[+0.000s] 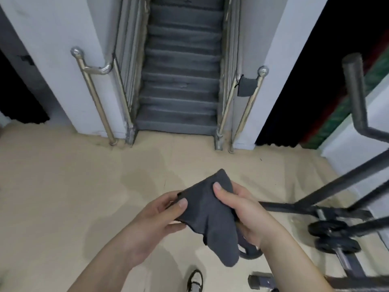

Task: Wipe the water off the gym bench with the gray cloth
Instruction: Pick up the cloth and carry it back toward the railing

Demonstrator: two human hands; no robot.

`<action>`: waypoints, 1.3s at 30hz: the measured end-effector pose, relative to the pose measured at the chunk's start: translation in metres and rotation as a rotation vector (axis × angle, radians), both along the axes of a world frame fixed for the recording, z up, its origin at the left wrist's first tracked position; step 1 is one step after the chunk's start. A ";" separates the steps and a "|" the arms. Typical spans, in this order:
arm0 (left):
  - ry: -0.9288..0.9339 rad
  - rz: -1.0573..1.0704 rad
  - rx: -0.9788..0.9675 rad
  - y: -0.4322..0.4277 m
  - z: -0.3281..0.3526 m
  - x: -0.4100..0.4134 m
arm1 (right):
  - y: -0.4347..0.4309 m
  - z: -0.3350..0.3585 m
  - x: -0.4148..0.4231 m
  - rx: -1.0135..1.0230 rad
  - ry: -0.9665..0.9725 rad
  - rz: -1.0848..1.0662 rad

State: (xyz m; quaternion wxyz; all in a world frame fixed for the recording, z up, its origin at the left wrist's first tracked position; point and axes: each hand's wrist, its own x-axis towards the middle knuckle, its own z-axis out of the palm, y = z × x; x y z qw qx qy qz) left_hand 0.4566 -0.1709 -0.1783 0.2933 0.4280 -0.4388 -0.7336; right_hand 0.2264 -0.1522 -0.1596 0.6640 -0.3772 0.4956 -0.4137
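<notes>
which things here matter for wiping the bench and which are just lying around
Part of the job:
- dark gray fabric cloth, held between the left hand and the right hand

Just lying about:
- black round weight plates on a bar, at right
- black metal tube frame, at right
- gray carpeted staircase
- small dark cloth hung on the shiny stair railing
- black and white shoe

The bench pad itself isn't clearly in view.

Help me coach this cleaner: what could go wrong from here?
The gray cloth is bunched between the left hand and right hand, so it may smear rather than soak. The weight plates and black frame bars lie near the shoe, a possible trip.
</notes>
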 end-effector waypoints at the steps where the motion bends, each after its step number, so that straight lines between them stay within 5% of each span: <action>1: 0.078 -0.042 0.019 -0.022 -0.004 -0.012 | -0.017 -0.002 -0.012 0.021 -0.059 -0.063; 6: 0.366 -0.096 0.181 -0.123 -0.014 -0.073 | -0.115 -0.018 -0.053 0.035 -0.290 -0.132; 16: 0.036 0.018 -0.022 -0.360 0.008 -0.157 | -0.353 -0.023 -0.135 0.087 -0.005 -0.181; 25: -0.002 0.011 0.038 -0.612 0.002 -0.251 | -0.565 -0.075 -0.217 0.280 0.056 -0.255; 32: 0.041 -0.149 0.173 -0.779 0.007 -0.382 | -0.681 -0.073 -0.318 0.356 -0.100 -0.609; 39: 0.123 -0.239 0.129 -0.909 0.010 -0.509 | -0.776 -0.078 -0.429 0.255 -0.567 -0.731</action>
